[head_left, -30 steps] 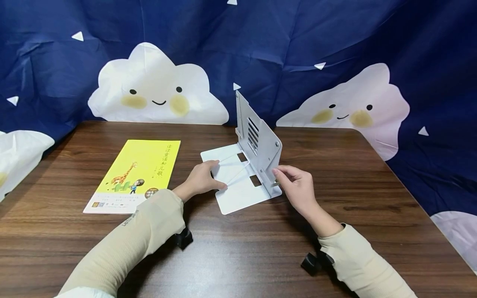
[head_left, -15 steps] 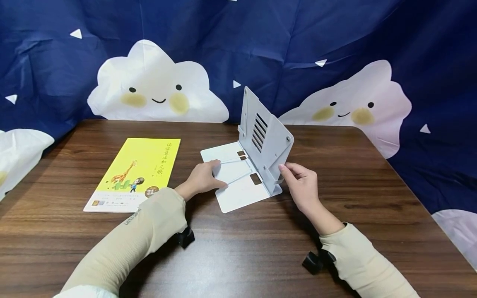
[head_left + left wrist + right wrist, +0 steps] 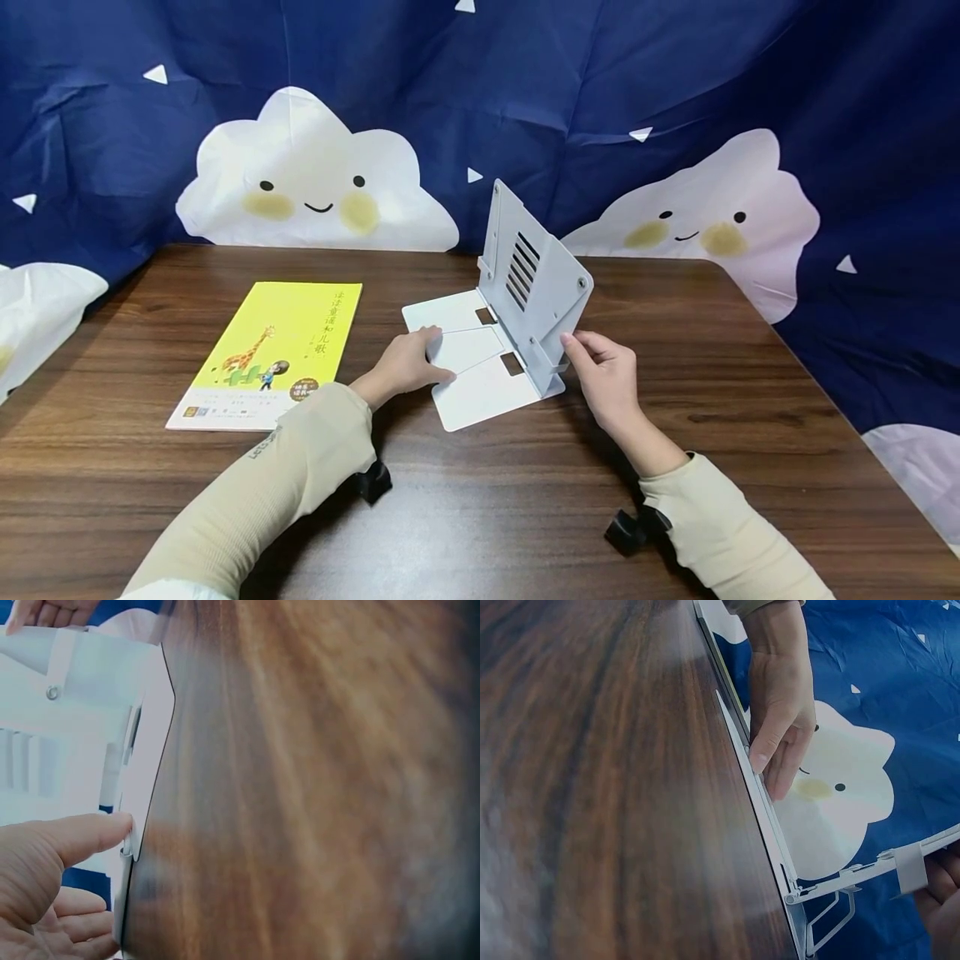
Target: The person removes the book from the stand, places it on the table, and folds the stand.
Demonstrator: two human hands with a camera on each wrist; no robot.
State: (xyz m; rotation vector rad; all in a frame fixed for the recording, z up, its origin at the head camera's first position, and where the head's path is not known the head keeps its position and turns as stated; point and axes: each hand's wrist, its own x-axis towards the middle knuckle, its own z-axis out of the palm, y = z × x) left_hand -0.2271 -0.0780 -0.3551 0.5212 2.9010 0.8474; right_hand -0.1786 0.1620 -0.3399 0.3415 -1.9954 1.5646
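Observation:
A white metal folding book stand stands mid-table in the head view, its base plate [image 3: 487,398] flat and its slotted panel [image 3: 561,287] raised, leaning back to the right. My right hand [image 3: 609,379] pinches the panel's near edge, thumb in front and fingers behind. My left hand [image 3: 401,362] rests at the base's left edge, thumb and fingers spread across a thin wire support [image 3: 480,361] lying along the plate. In the left wrist view, the left thumb [image 3: 94,834] presses straight onto the plate edge. Seen edge-on in the right wrist view, a bent bracket [image 3: 838,922] sits by the hinge.
Left of the stand, beside the left forearm, lies a yellow book [image 3: 300,321] with a giraffe on its cover. The brown wooden table [image 3: 510,517] ends at a blue cloth backdrop [image 3: 525,75] with clouds.
The panel has leaned farther back to the right with the right hand on it. The wire support has sunk flatter onto the base. The left hand has stayed nearly still.

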